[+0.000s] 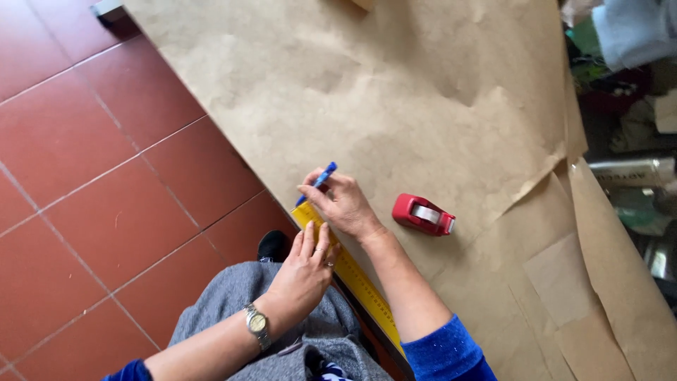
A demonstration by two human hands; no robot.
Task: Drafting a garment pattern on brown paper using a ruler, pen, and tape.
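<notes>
paper: brown kraft paper covered the table, creased, with overlapping sheets at the right; its near edge ran diagonally from upper left to lower right, next to the red tile floor.
ruler: yellow ruler lay flat along that near edge, with its long axis on the same diagonal, upper left to lower right. Its far end sat under the hands; its near end ran under the right forearm towards the body.
tape dispenser: red tape dispenser sat on the paper just right of the right hand, untouched.
left hand: left hand lay flat, fingers together and extended, pressing on the ruler from the floor side. It held nothing.
right hand: right hand was closed around the pen, just beyond the left hand at the ruler's far end.
pen: blue pen was tilted, cap end up and away; the tip pointed down at the ruler's edge, but tip contact was hidden.
key relation: both hands were at the ruler's upper-left end. The right hand was nearer the far tip, and the free length of the ruler ran back towards the person.
</notes>
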